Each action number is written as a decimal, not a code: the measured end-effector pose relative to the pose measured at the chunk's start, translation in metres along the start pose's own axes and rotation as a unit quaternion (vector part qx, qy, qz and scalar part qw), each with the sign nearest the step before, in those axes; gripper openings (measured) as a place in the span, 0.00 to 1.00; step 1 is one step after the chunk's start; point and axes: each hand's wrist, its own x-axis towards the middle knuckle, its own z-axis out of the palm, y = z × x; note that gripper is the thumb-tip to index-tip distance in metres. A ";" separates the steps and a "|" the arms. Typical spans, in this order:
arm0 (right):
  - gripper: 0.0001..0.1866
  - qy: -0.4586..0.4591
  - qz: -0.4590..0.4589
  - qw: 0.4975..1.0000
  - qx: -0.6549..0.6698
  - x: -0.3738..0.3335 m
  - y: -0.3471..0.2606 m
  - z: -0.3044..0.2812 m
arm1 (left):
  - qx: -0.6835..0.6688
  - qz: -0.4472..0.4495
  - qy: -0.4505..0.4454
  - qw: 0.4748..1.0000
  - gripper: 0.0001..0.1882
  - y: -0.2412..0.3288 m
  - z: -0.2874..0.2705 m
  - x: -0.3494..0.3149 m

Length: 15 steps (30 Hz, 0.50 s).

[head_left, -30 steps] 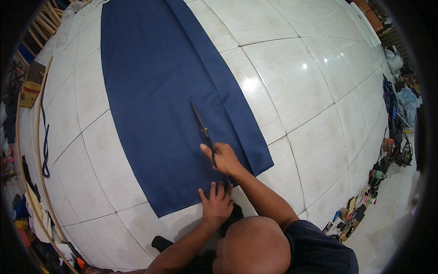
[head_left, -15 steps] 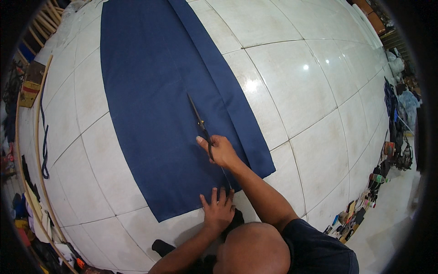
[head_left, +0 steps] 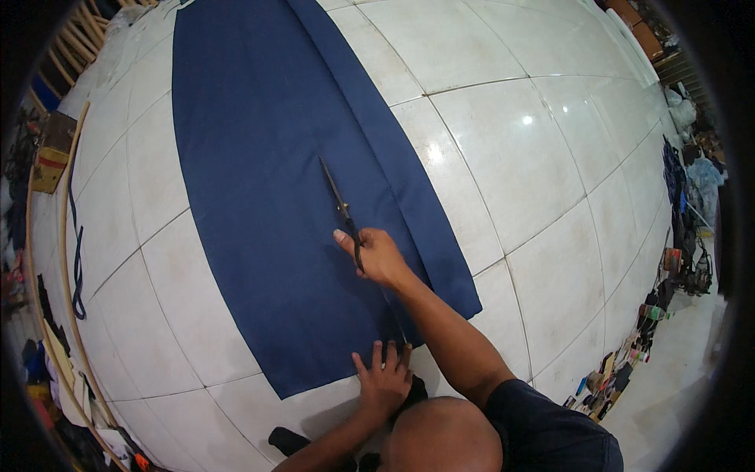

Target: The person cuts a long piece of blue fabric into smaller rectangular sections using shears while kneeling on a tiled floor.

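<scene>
A long dark-blue cloth (head_left: 267, 228) lies on the tiled floor, with a folded strip along its right side. My right hand (head_left: 376, 256) is closed round the handles of a pair of black scissors (head_left: 336, 193). The blades point away from me and look nearly closed, their tip toward the middle of the cloth. Behind the scissors a thin cut line runs back to the near edge, partly covered by my right arm. My left hand (head_left: 385, 381) rests with fingers spread on that near edge, left of the cut.
White floor tiles (head_left: 503, 149) surround the cloth. Long wooden strips (head_left: 69, 228) and a dark blue cord (head_left: 78, 275) lie at the left, near a cardboard box (head_left: 53, 153). Small mixed items (head_left: 609, 381) line the right side. A dark object (head_left: 287, 439) is beside my left forearm.
The scissors and my right hand have moved a little farther away from me along the cloth. My left hand remains spread at the near edge. The whole view has shifted slightly.
</scene>
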 end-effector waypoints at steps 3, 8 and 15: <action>0.35 0.004 -0.001 1.000 0.003 0.008 -0.005 0.002 | -0.011 -0.009 -0.019 1.000 0.30 0.001 0.003 0.000; 0.36 0.000 0.010 1.000 -0.011 0.024 -0.019 0.003 | -0.051 -0.010 -0.030 0.998 0.31 -0.001 0.005 0.000; 0.36 -0.002 0.007 0.999 -0.031 0.048 -0.042 0.002 | -0.011 0.002 -0.169 0.985 0.33 -0.004 -0.009 0.004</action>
